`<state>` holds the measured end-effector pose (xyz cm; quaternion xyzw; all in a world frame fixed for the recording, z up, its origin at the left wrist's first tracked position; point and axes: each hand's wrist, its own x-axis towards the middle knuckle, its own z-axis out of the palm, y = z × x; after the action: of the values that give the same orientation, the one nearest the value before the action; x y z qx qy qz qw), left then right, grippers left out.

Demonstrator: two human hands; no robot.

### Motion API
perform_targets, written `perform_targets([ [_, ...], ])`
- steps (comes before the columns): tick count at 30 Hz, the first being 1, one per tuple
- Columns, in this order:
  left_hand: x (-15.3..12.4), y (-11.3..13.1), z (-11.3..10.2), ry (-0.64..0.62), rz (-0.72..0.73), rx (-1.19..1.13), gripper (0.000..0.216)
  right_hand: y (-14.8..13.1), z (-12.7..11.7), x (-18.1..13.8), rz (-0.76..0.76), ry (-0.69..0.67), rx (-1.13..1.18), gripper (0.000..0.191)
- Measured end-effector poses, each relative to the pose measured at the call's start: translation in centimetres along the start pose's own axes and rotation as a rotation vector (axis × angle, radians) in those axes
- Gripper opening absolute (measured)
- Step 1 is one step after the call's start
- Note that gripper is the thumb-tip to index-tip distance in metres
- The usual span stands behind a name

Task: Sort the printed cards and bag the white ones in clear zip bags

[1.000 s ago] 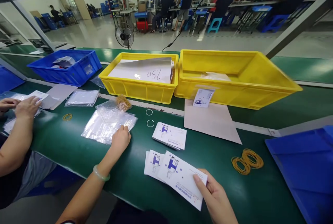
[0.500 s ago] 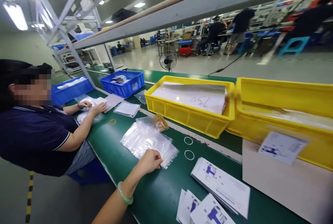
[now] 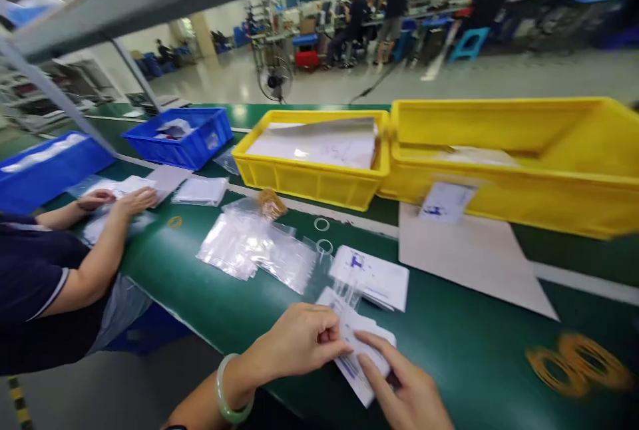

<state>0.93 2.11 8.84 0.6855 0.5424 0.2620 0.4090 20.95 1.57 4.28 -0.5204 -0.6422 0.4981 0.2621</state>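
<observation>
My left hand [image 3: 309, 340], with a pale green bangle on its wrist, is closed in a pinch on a clear plastic bag [image 3: 345, 291] stretching away over the cards. Close to it, my right hand [image 3: 399, 383] has thumb and index finger on a white printed card [image 3: 357, 380] in a small fanned group. Its other fingers are mostly hidden. Just beyond lies a stack of white printed cards [image 3: 384, 277] with purple figures. Left of the cards, loose clear bags [image 3: 249, 243] are spread over the green table [image 3: 194, 297].
Two yellow bins [image 3: 299, 177] and a blue bin [image 3: 184, 147] stand along the back. White rings [image 3: 322, 224] and bundled rubber bands [image 3: 271, 204] lie nearer. More bands [image 3: 574, 363] lie far right, below cardboard [image 3: 459, 263]. A co-worker's hands [image 3: 132, 202] handle bags at left.
My left hand has moved right from the loose bags to the cards, bringing a clear bag. My right hand has come into view on the cards. The view has swung right.
</observation>
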Motion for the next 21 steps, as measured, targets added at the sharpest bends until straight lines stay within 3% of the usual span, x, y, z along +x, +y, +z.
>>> perform_targets([
  [3,-0.4,0.4,1.6,-0.088,0.066,0.026,0.028,-1.8,0.4,0.4,-0.110,-0.024,0.004,0.032],
  [8,-0.6,0.1,1.8,-0.110,0.067,0.025,0.027,-2.0,0.4,0.2,-0.123,-0.026,0.011,0.027],
  [13,-1.1,-0.1,2.0,-0.036,0.085,0.072,0.012,-2.0,0.5,0.1,-0.134,-0.023,0.016,0.026],
  [21,-2.0,0.0,3.3,0.226,0.248,0.415,0.025,-1.9,1.6,-0.2,-0.139,-0.051,-0.055,0.031],
])
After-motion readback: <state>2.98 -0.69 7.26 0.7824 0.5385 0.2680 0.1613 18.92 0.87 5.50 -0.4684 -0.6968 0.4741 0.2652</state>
